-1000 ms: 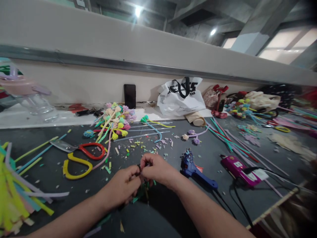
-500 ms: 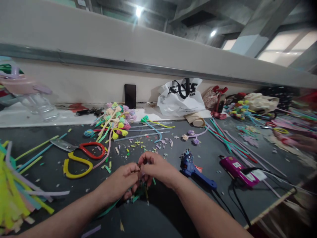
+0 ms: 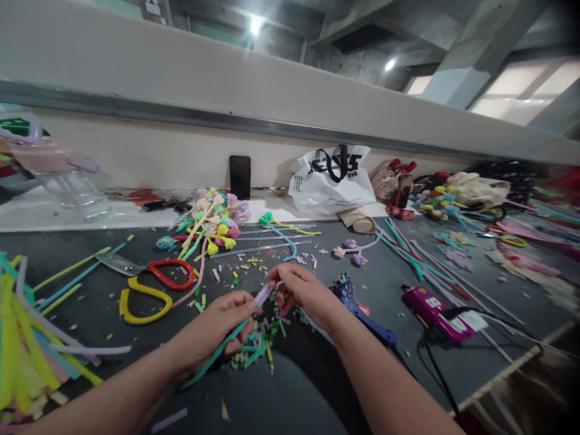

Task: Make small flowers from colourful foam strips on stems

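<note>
A pale purple strip [image 3: 262, 295] spans the small gap between my two hands. My left hand [image 3: 226, 323] is closed on one end of it, and a green stem [image 3: 212, 357] runs from under the same hand toward the lower left. The fingers of my right hand [image 3: 301, 293] pinch the strip's upper end. Below the hands lies a pile of small green and coloured cut pieces [image 3: 256, 351]. Scissors with red and yellow handles [image 3: 145, 302] rest to the left. A blue glue gun [image 3: 362, 314] lies just right of my right hand, partly behind the wrist.
Fuzzy strips [image 3: 27, 344] fill the left edge. Behind are a bunch of fuzzy flowers [image 3: 212, 220], a phone [image 3: 240, 177] and a white bag [image 3: 333, 181]. A magenta device [image 3: 437, 314] with black cables lies right, near long stems [image 3: 448, 278].
My hands have moved apart slightly, and the purple strip now shows between them. My right hand has shifted up and right. At the far right, another person's hand has left the view.
</note>
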Action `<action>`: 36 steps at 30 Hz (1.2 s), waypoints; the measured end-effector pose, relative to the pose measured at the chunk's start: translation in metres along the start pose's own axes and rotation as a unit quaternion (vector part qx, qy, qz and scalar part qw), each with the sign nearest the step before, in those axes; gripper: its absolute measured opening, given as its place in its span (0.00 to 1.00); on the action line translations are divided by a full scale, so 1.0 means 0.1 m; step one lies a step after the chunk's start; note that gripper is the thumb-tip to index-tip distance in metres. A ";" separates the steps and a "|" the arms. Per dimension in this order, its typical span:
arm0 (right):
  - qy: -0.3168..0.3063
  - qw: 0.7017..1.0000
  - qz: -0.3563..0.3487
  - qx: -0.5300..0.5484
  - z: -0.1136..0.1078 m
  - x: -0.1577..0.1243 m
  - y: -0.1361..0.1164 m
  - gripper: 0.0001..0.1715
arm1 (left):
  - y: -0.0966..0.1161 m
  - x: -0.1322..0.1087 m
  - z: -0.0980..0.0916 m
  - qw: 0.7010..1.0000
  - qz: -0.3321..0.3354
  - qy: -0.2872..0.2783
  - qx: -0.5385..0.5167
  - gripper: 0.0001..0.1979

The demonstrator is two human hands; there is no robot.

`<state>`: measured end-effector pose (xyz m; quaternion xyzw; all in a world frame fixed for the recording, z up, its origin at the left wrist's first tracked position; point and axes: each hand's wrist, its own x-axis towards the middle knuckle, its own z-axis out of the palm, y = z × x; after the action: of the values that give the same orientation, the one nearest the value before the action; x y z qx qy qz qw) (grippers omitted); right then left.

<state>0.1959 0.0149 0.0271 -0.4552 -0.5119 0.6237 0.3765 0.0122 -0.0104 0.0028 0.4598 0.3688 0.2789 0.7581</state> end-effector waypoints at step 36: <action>-0.179 0.983 -0.015 0.019 0.02 -0.02 0.05 0.16 | 0.05 -0.05 0.04 0.998 -0.009 -0.052 0.027 0.14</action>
<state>0.1944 0.0109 0.0223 -0.3212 -0.5659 0.6992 0.2960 0.0119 -0.0143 0.0104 0.4906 0.3401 0.2376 0.7663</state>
